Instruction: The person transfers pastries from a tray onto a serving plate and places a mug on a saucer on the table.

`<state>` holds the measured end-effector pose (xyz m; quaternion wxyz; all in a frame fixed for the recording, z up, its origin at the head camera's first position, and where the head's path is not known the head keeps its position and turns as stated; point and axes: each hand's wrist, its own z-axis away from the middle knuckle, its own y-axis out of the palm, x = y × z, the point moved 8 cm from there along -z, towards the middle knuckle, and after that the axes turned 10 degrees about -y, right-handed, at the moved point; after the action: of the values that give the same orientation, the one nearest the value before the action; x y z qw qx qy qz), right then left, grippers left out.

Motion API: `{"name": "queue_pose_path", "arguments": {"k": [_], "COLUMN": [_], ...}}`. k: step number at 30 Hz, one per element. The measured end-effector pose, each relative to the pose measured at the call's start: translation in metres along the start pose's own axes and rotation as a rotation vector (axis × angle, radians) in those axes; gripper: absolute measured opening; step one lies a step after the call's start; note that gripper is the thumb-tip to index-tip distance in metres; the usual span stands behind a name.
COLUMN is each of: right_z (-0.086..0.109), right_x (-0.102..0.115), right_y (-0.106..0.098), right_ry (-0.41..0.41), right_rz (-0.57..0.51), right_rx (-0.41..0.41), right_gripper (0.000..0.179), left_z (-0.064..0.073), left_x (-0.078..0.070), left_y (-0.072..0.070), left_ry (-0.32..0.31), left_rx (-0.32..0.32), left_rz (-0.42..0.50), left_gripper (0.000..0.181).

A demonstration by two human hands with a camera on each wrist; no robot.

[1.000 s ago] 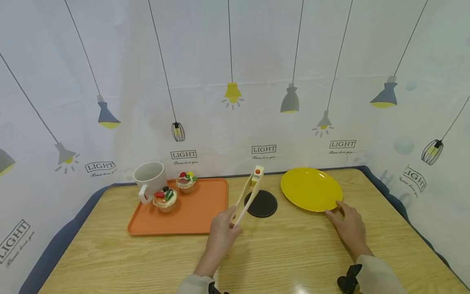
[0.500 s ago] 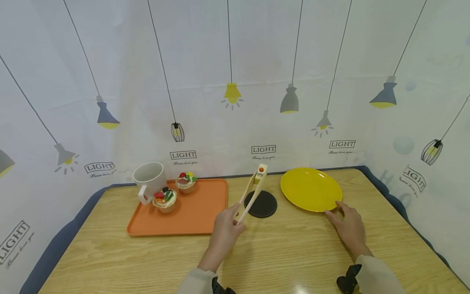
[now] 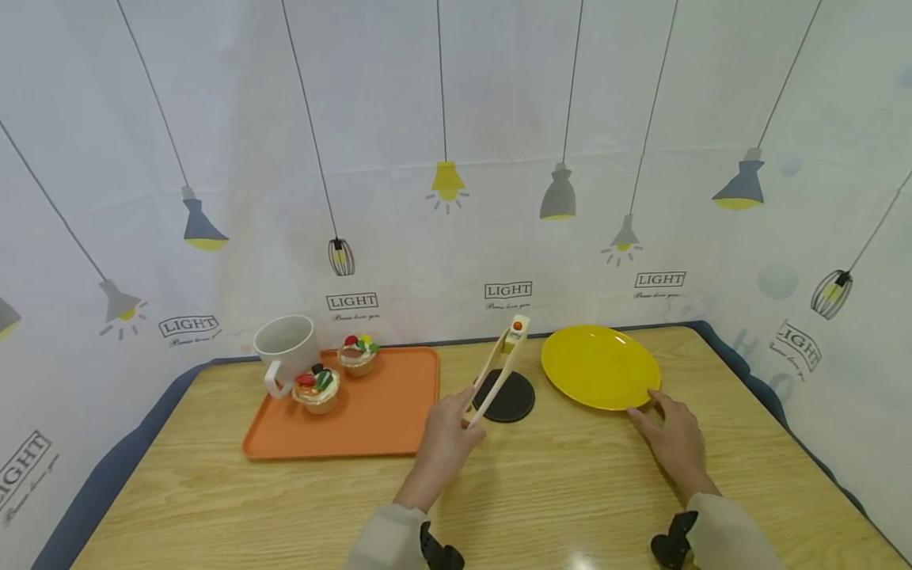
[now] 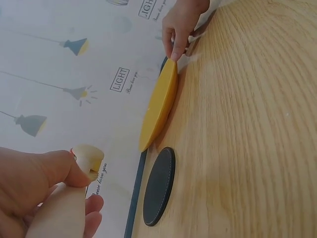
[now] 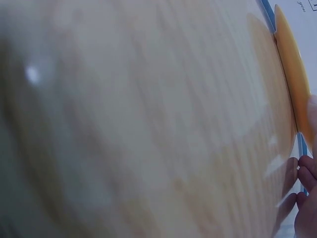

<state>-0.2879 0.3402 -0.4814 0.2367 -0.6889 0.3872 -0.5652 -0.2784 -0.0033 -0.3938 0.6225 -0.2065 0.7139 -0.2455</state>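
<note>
My left hand (image 3: 447,431) grips pale tongs (image 3: 496,389), their tips pointing away from me. Between the tips, raised above the table, is a small cream-and-yellow block (image 3: 511,342) with an orange-red dot on top, like a toy cake piece. In the left wrist view the thumb (image 4: 69,168) presses along the tongs and hides part of them. To the right lies a round yellow plate (image 3: 600,366). My right hand (image 3: 673,439) pinches its near right rim; the right wrist view catches only the plate's edge (image 5: 293,69) and some fingers.
A black round coaster (image 3: 511,402) lies between the plate and an orange tray (image 3: 388,416). Two toy fruit tarts (image 3: 317,392) stand on the tray, beside a white mug (image 3: 287,344) at its back left corner. Behind the wooden table hangs a lamp-printed cloth (image 3: 399,229).
My left hand has moved a little to the right, carrying the tongs and the block toward the plate. The right hand keeps its place on the rim. The head view has shifted slightly.
</note>
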Motion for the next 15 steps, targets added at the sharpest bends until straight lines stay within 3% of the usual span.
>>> {"name": "queue_pose_path", "arguments": {"k": [15], "right_z": [0.0], "right_x": [0.0], "right_y": [0.0], "right_ry": [-0.012], "right_rz": [-0.017], "right_rx": [0.014], "right_gripper": [0.077], "left_z": [-0.013], "left_x": [-0.006], "left_y": [0.013], "left_ry": [0.004], "left_rx": [0.006], "left_rz": [-0.032], "left_gripper": [0.06]}}
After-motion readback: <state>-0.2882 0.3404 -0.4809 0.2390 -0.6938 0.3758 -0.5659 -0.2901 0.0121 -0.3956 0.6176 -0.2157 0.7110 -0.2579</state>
